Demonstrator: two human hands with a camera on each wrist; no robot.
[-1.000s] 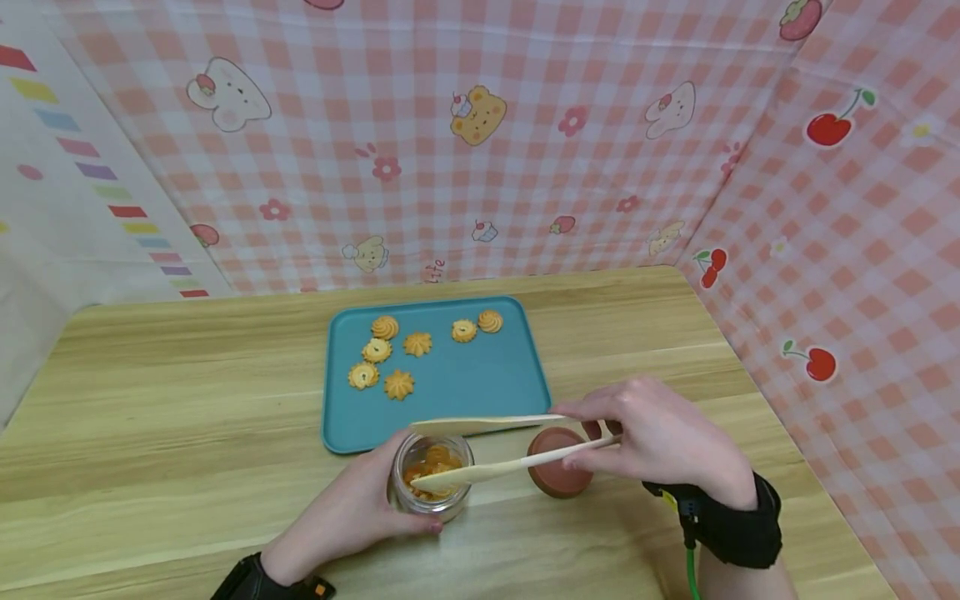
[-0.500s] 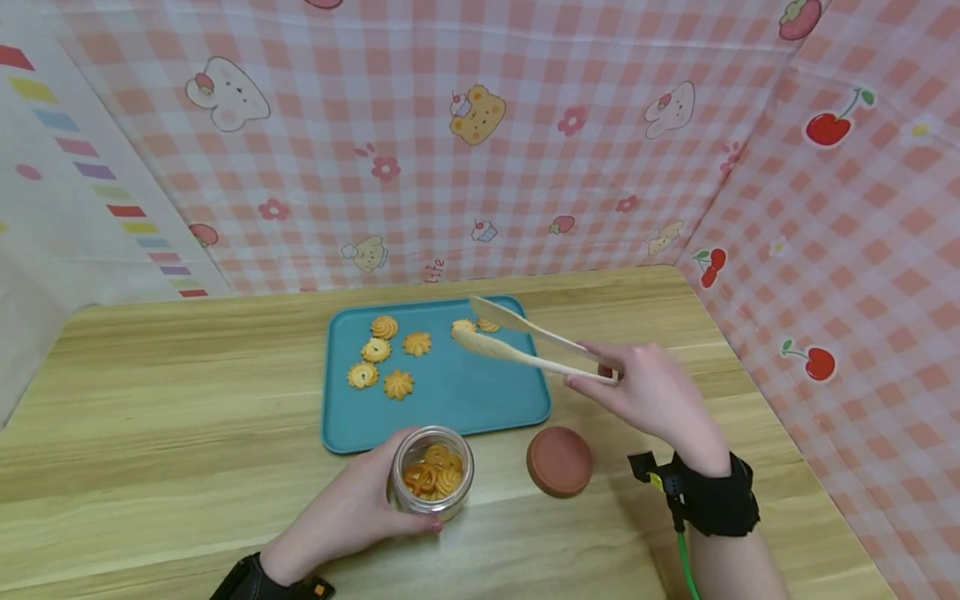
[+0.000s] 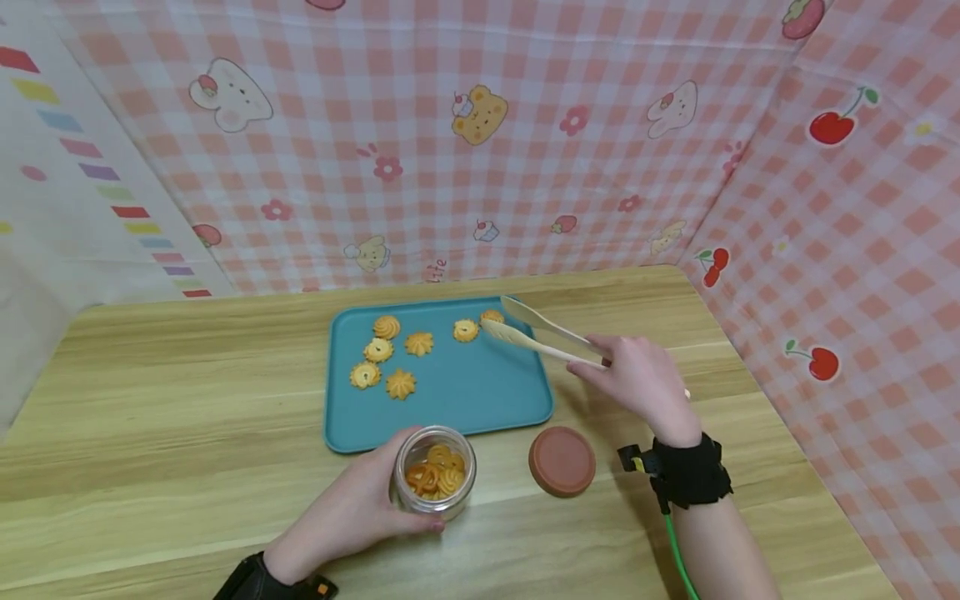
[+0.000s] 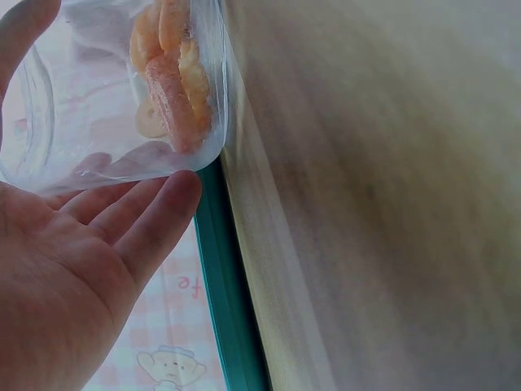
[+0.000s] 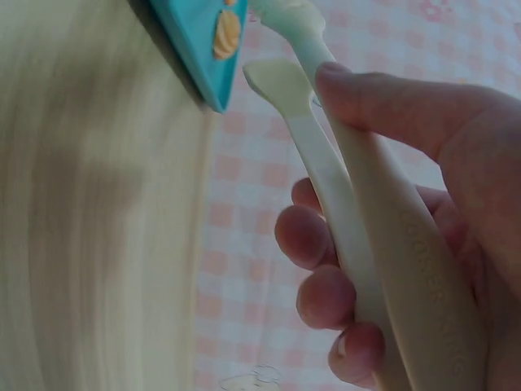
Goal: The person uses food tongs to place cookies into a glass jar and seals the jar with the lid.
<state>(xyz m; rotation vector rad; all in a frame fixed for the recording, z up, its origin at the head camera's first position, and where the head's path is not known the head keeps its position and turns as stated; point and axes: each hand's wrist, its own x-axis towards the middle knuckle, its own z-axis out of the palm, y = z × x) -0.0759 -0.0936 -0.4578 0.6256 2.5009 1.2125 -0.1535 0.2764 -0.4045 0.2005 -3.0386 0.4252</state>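
Observation:
My left hand [image 3: 375, 496] curls round a clear jar [image 3: 435, 504] in the head view. Several golden cookies [image 3: 435, 472] lie inside it, and its mouth is uncovered. In the left wrist view the fingers and thumb wrap the jar [image 4: 114, 155] from the side. My right hand [image 3: 633, 375] grips a pair of cream tongs [image 3: 551, 337], arms spread apart. Their tips hang over the far right corner of the blue tray [image 3: 487, 400], close to a swirled cookie [image 3: 492, 317]. Thumb and fingers hold the tongs [image 5: 374, 212] in the right wrist view, with nothing between the tips.
Several more cookies, among them a star-shaped cookie [image 3: 401, 384], lie on the left part of the tray. A ring-like cookie [image 3: 465, 331] sits left of the tong tips. A reddish-brown round lid [image 3: 562, 462] rests on the wooden table [image 3: 187, 433] right of the jar.
The right hand has carried the tongs from over the jar up and right to the tray's far right corner. One more cookie shows clearly in the jar. The left hand stays put.

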